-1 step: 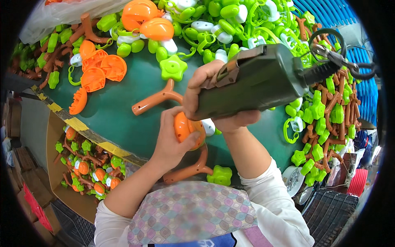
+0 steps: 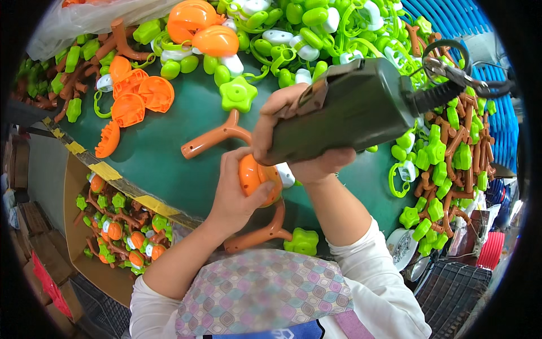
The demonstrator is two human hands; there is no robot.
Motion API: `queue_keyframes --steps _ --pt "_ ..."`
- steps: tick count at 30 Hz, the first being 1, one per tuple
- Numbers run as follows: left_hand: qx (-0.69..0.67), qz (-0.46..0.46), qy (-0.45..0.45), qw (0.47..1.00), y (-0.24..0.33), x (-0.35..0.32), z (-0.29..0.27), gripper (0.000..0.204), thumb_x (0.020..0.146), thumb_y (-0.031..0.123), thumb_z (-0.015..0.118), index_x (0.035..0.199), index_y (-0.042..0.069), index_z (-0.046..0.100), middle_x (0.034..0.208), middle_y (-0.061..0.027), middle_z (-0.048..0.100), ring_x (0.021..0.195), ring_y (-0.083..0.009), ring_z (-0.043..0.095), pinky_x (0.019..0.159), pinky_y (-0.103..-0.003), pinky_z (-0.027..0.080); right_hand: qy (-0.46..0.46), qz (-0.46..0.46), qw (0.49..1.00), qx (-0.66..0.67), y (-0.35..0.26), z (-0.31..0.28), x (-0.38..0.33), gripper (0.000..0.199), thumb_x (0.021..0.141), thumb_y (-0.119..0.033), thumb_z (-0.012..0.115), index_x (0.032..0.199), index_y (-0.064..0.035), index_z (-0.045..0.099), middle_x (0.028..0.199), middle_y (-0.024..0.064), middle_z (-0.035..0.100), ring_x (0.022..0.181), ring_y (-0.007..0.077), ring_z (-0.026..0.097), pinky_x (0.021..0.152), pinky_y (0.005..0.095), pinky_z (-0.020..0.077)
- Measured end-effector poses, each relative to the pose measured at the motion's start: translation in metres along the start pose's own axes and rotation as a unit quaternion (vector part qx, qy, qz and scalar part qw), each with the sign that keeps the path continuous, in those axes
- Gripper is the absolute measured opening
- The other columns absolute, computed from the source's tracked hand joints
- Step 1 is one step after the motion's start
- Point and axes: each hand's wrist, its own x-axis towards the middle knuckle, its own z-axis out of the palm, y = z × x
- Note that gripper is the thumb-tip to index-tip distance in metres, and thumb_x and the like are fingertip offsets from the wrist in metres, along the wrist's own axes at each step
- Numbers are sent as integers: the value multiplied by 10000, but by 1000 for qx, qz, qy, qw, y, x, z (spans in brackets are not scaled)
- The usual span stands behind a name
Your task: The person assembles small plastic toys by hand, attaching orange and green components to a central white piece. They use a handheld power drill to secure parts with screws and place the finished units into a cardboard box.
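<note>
My left hand is closed round a rounded orange plastic toy body on the green table, thumb across its front. My right hand grips a dark green, blocky power screwdriver. Its lower end points down beside the orange body; the tip is hidden. A white part shows just right of the body. Brown branch-shaped pieces stick out from it: the upper branch carries a green star-shaped knob, while the lower branch ends at another green star knob.
Orange half shells lie at the left. Green and white parts are heaped at the back, brown branches with green ends at the right. A cardboard box of assembled toys stands lower left. A cable with metal clip joins the screwdriver.
The screwdriver and my right hand have shifted very slightly left, and the tool's cable end sits a little differently. My left hand and the orange body have not visibly moved.
</note>
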Motion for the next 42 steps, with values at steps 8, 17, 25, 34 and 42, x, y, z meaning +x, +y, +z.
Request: queue_keyframes --steps 8,17,25,34,42 --pt "93 88 24 992 -6 -2 4 868 691 295 901 1366 23 428 1295 -199 472 1180 -373 517 1018 -443 458 -83 -242 967 -2 -58 -39 -18 1077 799 -888 496 1345 39 436 780 120 579 619 241 587 564 405 521" --pt "82 171 165 968 -5 -44 -38 990 630 300 951 1411 40 401 1374 -187 424 1273 -352 482 1078 -447 419 360 39 901 -238 -112 -176 -152 668 1016 -506 544 1424 10 429 791 67 560 698 162 528 630 327 471" --pt "117 6 580 806 -38 -144 -195 655 864 268 771 1384 28 455 1357 -126 498 1226 -242 526 1049 -375 447 499 39 764 -406 -117 -225 -159 602 1030 -430 572 1389 47 492 1138 162 628 1000 269 630 888 393 529" --pt "130 -118 671 721 -171 -192 -387 774 895 288 772 1459 -48 363 1445 -199 429 1320 -291 460 1123 -410 376 316 -415 540 -660 -114 -131 -92 366 1010 -173 629 1290 37 524 1356 220 499 1176 343 563 1049 476 445" --pt "163 78 501 847 -80 -20 -319 260 958 121 636 1202 33 655 1205 -91 630 1114 -201 609 980 -344 477 -118 -227 756 -603 -15 16 -23 401 703 -37 794 1086 -52 676 1026 127 668 972 328 636 866 431 517"
